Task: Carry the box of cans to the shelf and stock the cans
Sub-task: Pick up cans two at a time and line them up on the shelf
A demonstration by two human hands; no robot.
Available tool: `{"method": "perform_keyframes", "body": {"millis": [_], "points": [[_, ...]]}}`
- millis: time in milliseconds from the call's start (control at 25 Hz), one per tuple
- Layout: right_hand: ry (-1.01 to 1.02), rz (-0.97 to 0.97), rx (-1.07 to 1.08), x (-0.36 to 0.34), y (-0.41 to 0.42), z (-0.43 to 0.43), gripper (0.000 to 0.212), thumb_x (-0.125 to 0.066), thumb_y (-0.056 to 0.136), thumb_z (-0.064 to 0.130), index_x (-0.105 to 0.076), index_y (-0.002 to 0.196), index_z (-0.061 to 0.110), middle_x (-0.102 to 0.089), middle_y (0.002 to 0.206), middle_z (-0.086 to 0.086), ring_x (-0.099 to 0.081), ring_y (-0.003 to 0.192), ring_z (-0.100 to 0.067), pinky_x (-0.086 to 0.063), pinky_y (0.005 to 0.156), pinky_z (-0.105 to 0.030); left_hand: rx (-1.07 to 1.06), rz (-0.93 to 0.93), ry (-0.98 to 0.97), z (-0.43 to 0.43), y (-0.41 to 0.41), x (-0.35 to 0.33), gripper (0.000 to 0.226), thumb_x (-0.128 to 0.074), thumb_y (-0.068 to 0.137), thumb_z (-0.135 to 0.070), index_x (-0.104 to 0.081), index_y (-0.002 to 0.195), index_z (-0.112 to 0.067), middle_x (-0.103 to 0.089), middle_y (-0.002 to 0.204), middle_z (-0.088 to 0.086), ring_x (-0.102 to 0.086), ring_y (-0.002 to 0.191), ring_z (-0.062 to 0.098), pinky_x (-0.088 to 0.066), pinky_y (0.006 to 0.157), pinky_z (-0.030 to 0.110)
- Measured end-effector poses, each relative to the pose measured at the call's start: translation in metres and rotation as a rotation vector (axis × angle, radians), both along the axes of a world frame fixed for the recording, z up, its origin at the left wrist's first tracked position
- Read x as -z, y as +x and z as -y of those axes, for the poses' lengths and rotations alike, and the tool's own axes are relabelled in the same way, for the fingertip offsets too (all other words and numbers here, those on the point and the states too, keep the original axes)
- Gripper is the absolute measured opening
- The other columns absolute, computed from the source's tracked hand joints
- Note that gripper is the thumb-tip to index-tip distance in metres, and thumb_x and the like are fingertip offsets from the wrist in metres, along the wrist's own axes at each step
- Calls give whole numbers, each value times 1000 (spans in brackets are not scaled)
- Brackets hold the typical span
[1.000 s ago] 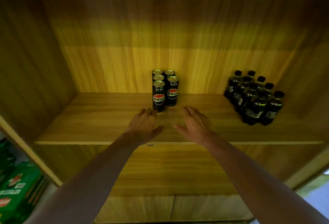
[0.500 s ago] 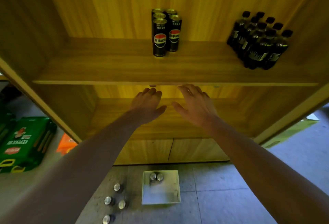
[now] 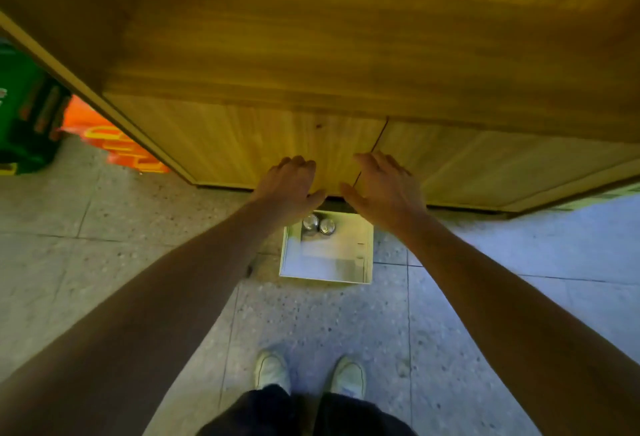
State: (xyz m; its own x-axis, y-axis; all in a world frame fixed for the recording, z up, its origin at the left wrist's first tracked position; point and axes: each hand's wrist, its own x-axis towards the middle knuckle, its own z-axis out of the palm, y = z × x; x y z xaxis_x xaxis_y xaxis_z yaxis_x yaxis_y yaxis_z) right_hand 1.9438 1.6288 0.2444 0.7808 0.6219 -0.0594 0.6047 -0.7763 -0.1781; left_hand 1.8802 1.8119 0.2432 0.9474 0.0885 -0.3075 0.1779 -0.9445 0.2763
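A white open box [image 3: 363, 262] sits on the tiled floor just in front of the wooden shelf unit [image 3: 311, 64]. Two silver-topped cans [image 3: 318, 224] stand at the box's far edge. My left hand [image 3: 289, 186] and my right hand [image 3: 384, 189] hover side by side above the far end of the box, palms down, fingers apart, holding nothing. The left hand covers part of the box's far left corner. The shelf with the stocked cans is out of view above.
The shelf unit's lower doors [image 3: 259, 148] fill the upper middle. Green packages [image 3: 24, 113] and an orange package [image 3: 117, 144] lie on the floor at the left. My two shoes [image 3: 308, 371] stand on the tiles behind the box.
My view has tilted down from the shelf to the floor. Both hands have dropped from shelf height to just above the box. The stocked cans and bottles have left the view.
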Motion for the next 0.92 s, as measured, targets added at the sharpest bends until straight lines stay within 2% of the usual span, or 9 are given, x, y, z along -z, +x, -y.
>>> {"method": "perform_keyframes", "body": {"millis": [160, 280, 360, 480, 600, 720, 840, 920], "points": [[-77, -131, -8, 220, -36, 6, 58, -54, 90, 58, -51, 133, 18, -60, 124, -4, -60, 112, -26, -53, 79, -38, -66, -85, -73, 4, -38, 226, 54, -56, 89, -50, -54, 124, -10, -57, 122, 11, -53, 116, 31, -47, 93, 41], [-149, -168, 22, 339, -46, 18, 64, -55, 87, 61, -50, 133, 17, -59, 124, -6, -60, 113, -28, -54, 81, -38, -107, -83, -100, 8, -47, 335, 50, -57, 87, -49, -57, 117, -9, -60, 117, 12, -57, 111, 32, -47, 88, 40], [-154, -195, 84, 392, -46, 22, 71, -56, 83, 65, -50, 133, 15, -58, 121, -11, -60, 111, -34, -53, 79, -40, -151, -51, -83, 11, -46, 388, 48, -59, 87, -48, -57, 114, -8, -61, 114, 13, -59, 108, 32, -48, 84, 39], [-154, -148, 83, 432, -33, 18, 78, -51, 84, 70, -51, 134, 10, -60, 121, -17, -60, 113, -37, -51, 75, -40, -250, 15, -123, 14, -39, 437, 45, -64, 84, -42, -60, 115, -9, -63, 114, 13, -61, 107, 33, -49, 81, 37], [35, -162, 151, 445, -16, 4, 77, -63, 78, 72, -50, 133, 21, -60, 127, -7, -62, 113, -30, -52, 78, -38, -377, 107, -226, 12, -25, 457, 43, -73, 74, -39, -67, 107, -12, -71, 105, 10, -66, 100, 30, -51, 77, 32], [218, -304, 216, 459, -12, -5, 78, -64, 66, 73, -52, 126, 25, -64, 121, -2, -64, 106, -29, -56, 79, -42, -514, 208, -368, 10, -10, 466, 52, -84, 62, -36, -68, 108, -18, -75, 101, 2, -69, 95, 22, -51, 74, 24], [395, -403, 302, 465, -13, -9, 72, -76, 61, 58, -58, 120, 22, -69, 116, -2, -67, 102, -26, -56, 81, -41, -575, 233, -432, 11, -1, 465, 61, -86, 57, -34, -65, 113, -21, -74, 103, -1, -68, 97, 18, -55, 79, 26], [430, -424, 313, 464, -11, -10, 66, -83, 61, 46, -62, 118, 21, -72, 113, -3, -68, 101, -27, -57, 83, -41, -603, 237, -459, 12, -1, 464, 62, -86, 56, -31, -65, 113, -21, -74, 103, -2, -68, 95, 17, -55, 77, 25]]}}
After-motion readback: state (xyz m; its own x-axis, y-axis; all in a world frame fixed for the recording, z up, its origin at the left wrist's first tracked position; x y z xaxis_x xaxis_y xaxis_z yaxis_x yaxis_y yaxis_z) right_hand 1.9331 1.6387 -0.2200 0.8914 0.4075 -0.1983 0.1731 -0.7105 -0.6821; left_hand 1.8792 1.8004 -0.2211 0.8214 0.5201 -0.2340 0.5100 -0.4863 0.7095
